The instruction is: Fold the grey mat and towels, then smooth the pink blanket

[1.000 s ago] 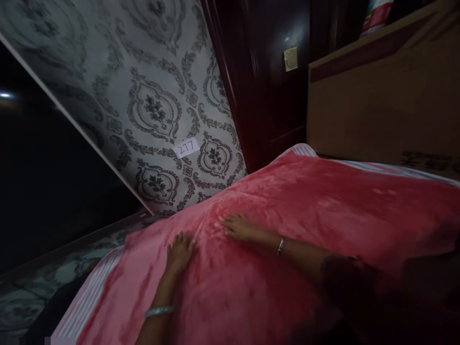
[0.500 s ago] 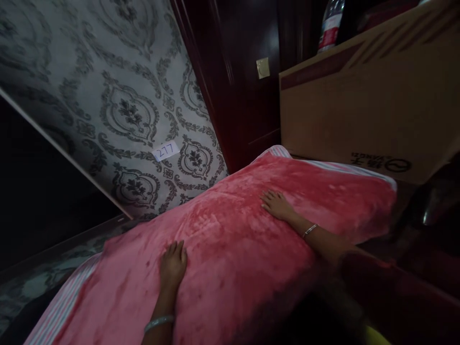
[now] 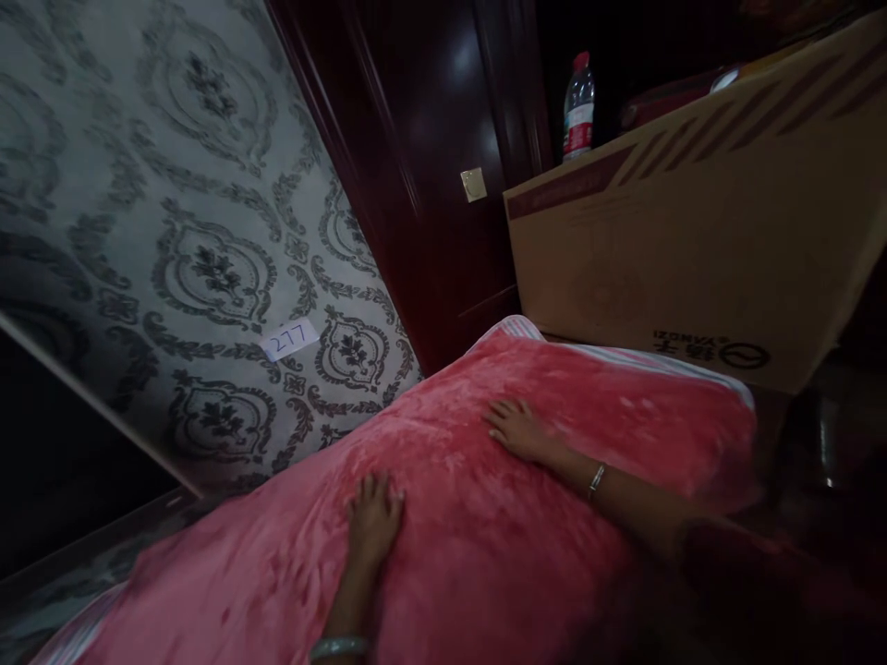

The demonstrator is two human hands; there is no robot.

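A pink-red plush blanket [image 3: 443, 517] with a striped edge spreads across the lower part of the view. My left hand [image 3: 374, 519] lies palm down on it, fingers extended. Further right and a little higher, my right hand [image 3: 519, 430] also rests flat on the plush, its fingers spread. Neither hand grips the cloth. Both wrists wear bracelets. What lies beneath the blanket is hidden.
Behind the blanket stands a large cardboard box [image 3: 679, 240], with a red-capped plastic bottle [image 3: 579, 109] behind its upper edge. A dark red wooden panel [image 3: 430, 240] meets the patterned wall [image 3: 208, 185], where a paper label [image 3: 289, 340] reads 277.
My left hand has slid to the right across the blanket, closer to my right hand. The view has shifted, showing more of the bottle and box top. My right hand stays flat on the plush.
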